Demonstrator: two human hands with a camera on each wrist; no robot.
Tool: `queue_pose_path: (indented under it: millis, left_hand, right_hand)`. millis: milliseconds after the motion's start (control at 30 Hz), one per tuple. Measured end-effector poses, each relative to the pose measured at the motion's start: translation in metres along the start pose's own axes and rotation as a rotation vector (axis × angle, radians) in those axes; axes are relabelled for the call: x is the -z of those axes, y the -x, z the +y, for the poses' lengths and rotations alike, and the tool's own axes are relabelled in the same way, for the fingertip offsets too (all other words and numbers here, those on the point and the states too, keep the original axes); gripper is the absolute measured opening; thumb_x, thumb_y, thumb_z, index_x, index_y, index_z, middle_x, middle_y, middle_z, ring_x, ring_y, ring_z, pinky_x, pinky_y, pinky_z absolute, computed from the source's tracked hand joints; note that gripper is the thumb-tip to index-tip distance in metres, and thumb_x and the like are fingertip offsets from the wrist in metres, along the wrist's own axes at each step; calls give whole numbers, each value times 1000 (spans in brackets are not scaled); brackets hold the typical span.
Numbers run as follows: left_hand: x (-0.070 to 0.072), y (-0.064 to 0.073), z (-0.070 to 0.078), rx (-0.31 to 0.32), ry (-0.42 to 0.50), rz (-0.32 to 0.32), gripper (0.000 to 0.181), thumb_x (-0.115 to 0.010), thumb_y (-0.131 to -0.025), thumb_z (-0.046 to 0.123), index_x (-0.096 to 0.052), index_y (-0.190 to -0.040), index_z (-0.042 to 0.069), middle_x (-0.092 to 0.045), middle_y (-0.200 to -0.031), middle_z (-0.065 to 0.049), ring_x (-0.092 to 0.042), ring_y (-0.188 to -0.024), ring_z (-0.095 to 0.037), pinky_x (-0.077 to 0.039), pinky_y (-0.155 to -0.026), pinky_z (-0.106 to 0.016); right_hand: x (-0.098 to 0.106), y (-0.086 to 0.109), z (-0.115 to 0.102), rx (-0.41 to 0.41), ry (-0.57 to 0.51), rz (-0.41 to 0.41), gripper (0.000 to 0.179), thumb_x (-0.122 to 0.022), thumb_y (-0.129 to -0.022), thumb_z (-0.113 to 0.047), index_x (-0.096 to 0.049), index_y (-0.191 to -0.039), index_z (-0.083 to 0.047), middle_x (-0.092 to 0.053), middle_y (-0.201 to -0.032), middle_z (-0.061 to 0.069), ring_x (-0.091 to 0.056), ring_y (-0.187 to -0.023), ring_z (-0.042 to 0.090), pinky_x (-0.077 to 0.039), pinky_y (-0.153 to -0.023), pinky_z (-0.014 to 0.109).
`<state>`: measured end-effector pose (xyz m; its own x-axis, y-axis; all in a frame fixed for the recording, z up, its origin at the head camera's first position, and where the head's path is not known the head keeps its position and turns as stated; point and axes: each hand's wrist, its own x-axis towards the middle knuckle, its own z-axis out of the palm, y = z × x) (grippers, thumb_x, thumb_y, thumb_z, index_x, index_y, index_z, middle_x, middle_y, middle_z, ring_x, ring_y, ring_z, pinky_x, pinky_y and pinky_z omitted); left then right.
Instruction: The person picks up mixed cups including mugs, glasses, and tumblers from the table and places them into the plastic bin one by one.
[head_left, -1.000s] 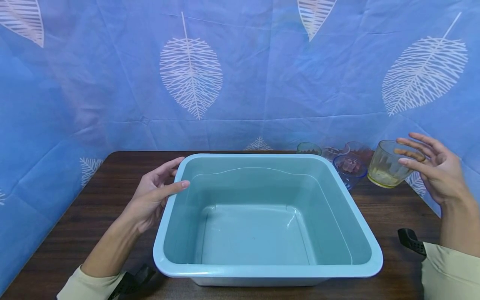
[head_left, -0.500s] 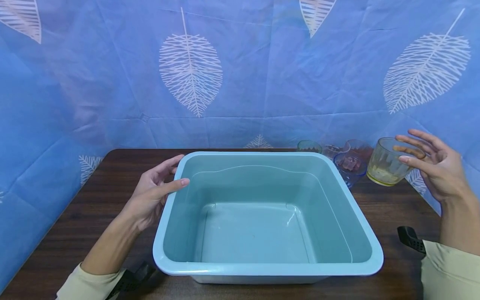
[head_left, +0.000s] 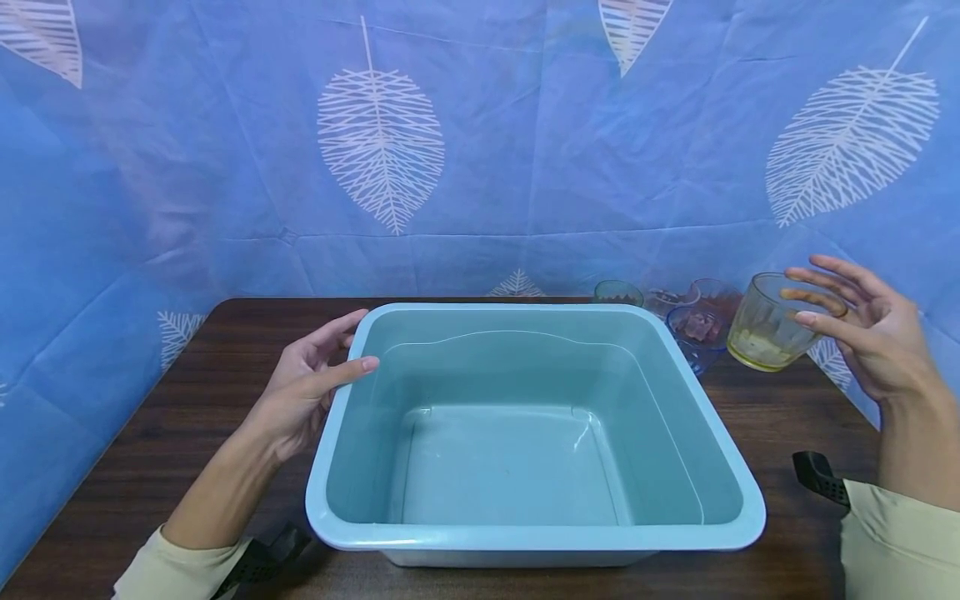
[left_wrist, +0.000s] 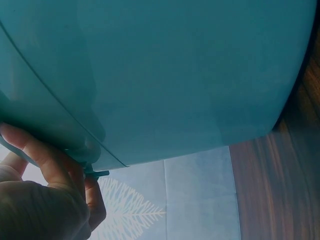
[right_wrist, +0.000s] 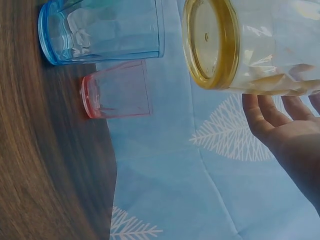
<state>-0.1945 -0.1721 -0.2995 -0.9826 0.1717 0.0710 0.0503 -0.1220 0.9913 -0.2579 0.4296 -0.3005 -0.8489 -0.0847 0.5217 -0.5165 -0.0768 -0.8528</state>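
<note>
A light-blue plastic basin (head_left: 536, 537) stands on the table, its inside bare. My left hand (head_left: 300, 396) grips its left rim, thumb over the top edge and fingers beneath, as the left wrist view also shows. On the right, my right hand (head_left: 885, 342) holds a clear, yellow-tinted drinking glass (head_left: 768, 329) by its upper part, between thumb and fingers. The glass tilts slightly. In the right wrist view, the glass's thick yellow base (right_wrist: 227, 45) is raised off the tabletop.
Behind the basin's right side stand a blue glass (head_left: 701, 333), a pink glass (head_left: 720, 298), a clear glass (head_left: 666, 304) and a green glass (head_left: 618, 292). The dark wooden table (head_left: 187, 433) ends at a blue leaf-print cloth (head_left: 487, 167).
My right hand has shifted slightly left with the yellow-tinted glass, which now overlaps the blue glass's edge in the head view. The left hand keeps its grip on the basin.
</note>
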Motion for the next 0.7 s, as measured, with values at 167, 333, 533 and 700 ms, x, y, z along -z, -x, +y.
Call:
queue_pose_path:
  millis: [167, 333, 533, 700]
  left_hand:
    - [0, 0, -1, 8, 6, -1, 66, -70, -96, -1, -41, -155, 2, -54, -111, -10, -74, -78, -14, -66, -73, -42]
    - [1, 0, -1, 13, 5, 0, 65, -70, -96, -1, -42, -155, 3, -54, -111, -10, -74, -76, -14, -66, -72, -43]
    - [-1, 0, 0, 11, 1, 6, 65, -69, -96, -2, -42, -155, 2, -55, -111, -11, -73, -75, -13, -66, -70, -42]
    - [0, 0, 0, 13, 8, 11, 65, -69, -95, -3, -43, -154, 2, -55, -111, -10, -73, -73, -13, -66, -69, -41]
  right_hand:
    - [-2, 0, -2, 2, -14, -40, 67, -45, -94, 29, -42, -154, 1, -61, -141, 6, -66, -119, 13, -58, -87, 17]
    - [-4, 0, -3, 19, -32, -83, 68, -44, -93, 31, -40, -155, 3, -61, -143, 9, -66, -120, 15, -59, -86, 17]
    - [-6, -1, -7, 56, -64, -157, 68, -41, -92, 32, -35, -156, 8, -59, -146, 13, -65, -123, 19, -60, -88, 20]
    - [-9, -2, -11, 64, -48, -200, 68, -42, -93, 31, -30, -157, 10, -56, -149, 13, -64, -125, 19, -58, -92, 21]
